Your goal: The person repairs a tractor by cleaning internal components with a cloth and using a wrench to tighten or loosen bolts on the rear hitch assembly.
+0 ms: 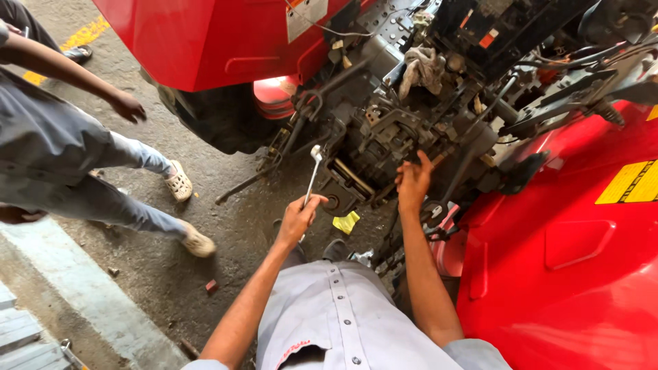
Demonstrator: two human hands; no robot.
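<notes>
We are bent over the greasy rear housing [384, 147] of a red tractor, between its 2 red fenders. Our left hand [299, 218] has its grip clenched around the lower end of a slim silver spanner [313, 177], whose head stands up and just left of the housing, close to a dark lift link but, as far as we can tell, not seated on any fastener. Our right hand [413, 181] reaches into the machinery with fingers spread and pressed on the dark casting, its grip released and holding nothing.

We judge the step in hand to be locating a fastener by feel while the tool waits. The next move would call for bringing the spanner head across to whatever the right fingers have found and seating it squarely among crowded rods and linkages; the bolt itself is hidden from us.

A dirty grey rag [421, 68] lies on top of the housing. A crumpled yellow scrap [347, 222] lies on the concrete floor [226, 233] just below the housing.

Labels: a white rectangular sticker with a red-orange top band [306, 15] sits on the upper fender; a small orange-and-white tag [489, 38] is on the black part above; a yellow rectangular sticker with dark print [632, 182] lies on the right fender. A yellow painted line [82, 35] crosses the floor at upper left.

Another person's hand [128, 107] hangs at left, well apart from ours.
</notes>
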